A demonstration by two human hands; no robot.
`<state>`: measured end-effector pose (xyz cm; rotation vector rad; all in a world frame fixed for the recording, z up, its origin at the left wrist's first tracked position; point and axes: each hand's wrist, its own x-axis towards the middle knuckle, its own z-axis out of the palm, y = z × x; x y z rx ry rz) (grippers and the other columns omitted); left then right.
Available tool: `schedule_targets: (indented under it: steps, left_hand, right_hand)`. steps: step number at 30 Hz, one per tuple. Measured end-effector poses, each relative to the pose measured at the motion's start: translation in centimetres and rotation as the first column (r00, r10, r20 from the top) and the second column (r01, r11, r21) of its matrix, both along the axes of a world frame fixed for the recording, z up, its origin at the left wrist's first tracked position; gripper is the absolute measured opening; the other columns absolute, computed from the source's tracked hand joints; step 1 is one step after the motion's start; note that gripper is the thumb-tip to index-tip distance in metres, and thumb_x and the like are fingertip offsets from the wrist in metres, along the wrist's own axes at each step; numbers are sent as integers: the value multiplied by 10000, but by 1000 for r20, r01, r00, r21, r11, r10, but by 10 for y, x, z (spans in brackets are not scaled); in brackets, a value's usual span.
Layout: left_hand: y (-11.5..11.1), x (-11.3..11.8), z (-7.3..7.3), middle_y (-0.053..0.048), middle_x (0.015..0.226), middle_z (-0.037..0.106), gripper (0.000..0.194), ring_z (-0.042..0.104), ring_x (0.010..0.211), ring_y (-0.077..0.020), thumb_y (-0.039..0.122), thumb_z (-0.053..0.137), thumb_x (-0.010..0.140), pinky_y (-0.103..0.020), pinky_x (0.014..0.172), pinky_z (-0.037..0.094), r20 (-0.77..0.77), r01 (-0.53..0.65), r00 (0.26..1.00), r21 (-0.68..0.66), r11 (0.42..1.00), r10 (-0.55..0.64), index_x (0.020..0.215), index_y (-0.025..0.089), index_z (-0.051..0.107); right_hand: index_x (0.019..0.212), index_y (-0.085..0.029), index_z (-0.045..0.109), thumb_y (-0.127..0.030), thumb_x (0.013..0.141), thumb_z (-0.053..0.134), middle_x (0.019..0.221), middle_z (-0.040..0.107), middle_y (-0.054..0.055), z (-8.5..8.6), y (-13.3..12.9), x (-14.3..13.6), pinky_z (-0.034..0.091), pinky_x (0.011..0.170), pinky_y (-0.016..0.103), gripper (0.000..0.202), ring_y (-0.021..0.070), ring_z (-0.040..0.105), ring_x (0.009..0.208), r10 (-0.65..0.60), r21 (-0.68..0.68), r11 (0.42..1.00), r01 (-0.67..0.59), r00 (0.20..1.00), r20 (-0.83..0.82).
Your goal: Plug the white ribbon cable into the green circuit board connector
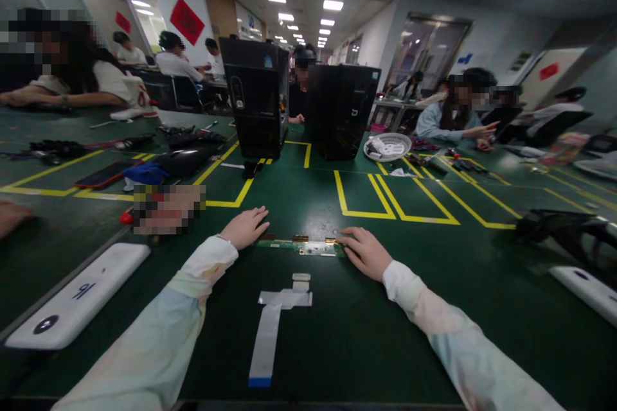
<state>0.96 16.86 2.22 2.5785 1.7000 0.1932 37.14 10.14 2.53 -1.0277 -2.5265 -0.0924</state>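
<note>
while the left hand (243, 230), grip spread, rests beside one end of a thin circuit board (314, 248), the right hand (370, 254) touches the other; whether that grip pinches it, i cannot tell.

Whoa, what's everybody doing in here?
Someone in pale sleeves has both hands at a thin green circuit board lying on the green table. The left hand is by one end, and the right hand has its fingers at the other. A flat white cable with a blue tip lies closer to the person. Farther back stand two black computer cases, and other people sit around the room.
</note>
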Motion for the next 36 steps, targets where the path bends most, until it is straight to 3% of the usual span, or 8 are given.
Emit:
schedule_targets:
  steps: [4,8,14,18,24,29,33,36]
  left_hand:
    - [-2,1,-2,-114,1463,424,577,421,1318,-256,462,291,905,-404,1074,323,-5,0,1000,29,1000,0,1352,143,469]
    - [-4,3,-3,-119,1465,421,570,417,1320,-262,455,298,908,-412,1073,323,-17,-12,1000,49,999,12,1355,143,465]
    - [-11,10,-2,-110,1480,399,581,385,1341,-275,486,255,927,-468,1073,306,-44,-63,997,54,997,65,1382,171,435]
    - [-17,15,0,-121,1484,388,592,374,1347,-296,491,251,933,-514,1083,275,-54,-91,994,55,994,94,1390,158,425]
    - [-33,16,9,-141,1443,446,586,394,1332,-302,469,253,946,-510,1096,274,-29,-81,996,68,994,83,1359,113,468]
    - [-74,28,29,-86,1423,484,492,422,1314,-241,418,352,944,-447,1106,313,12,35,999,78,996,-36,1359,182,472]
    - [-123,47,44,-52,1363,534,381,488,1241,-196,297,395,950,-390,1034,423,135,389,911,35,921,-390,1311,254,508]
    - [-151,59,45,-47,1326,560,385,503,1219,-199,254,458,925,-389,1020,440,144,461,881,-42,886,-451,1308,269,497]
  right_hand:
    - [1220,-198,562,-248,939,389,1216,556,130,-4,-2,6,440,943,453,335,240,510,1127,15,-28,999,-17,997,-74]
    - [1366,-232,441,-323,969,322,1381,458,118,-4,-1,11,392,1030,453,424,232,415,1283,-98,-57,994,88,974,-203]
    - [1288,-240,543,-561,837,548,1452,387,128,8,-8,12,178,1106,587,553,348,175,1404,-166,197,969,149,983,73]
    - [1244,-184,572,-568,830,552,1404,437,169,9,-15,6,314,1045,541,565,346,305,1341,-148,148,980,135,985,83]
    - [1223,-177,562,-329,944,428,1230,588,127,6,-18,3,437,925,415,344,230,529,1115,43,-43,998,-41,999,34]
    - [1161,-199,600,-325,958,396,1128,632,108,3,-17,5,447,894,418,314,221,562,1051,63,-102,993,-61,998,9]
    - [1152,-179,600,-322,950,418,1130,621,122,-1,-16,3,466,887,416,308,227,557,1050,88,-129,988,-90,996,-19]
    - [1197,-168,571,-315,941,438,1167,599,132,-3,-17,-1,464,916,423,324,234,538,1080,106,-137,985,-109,994,-34]
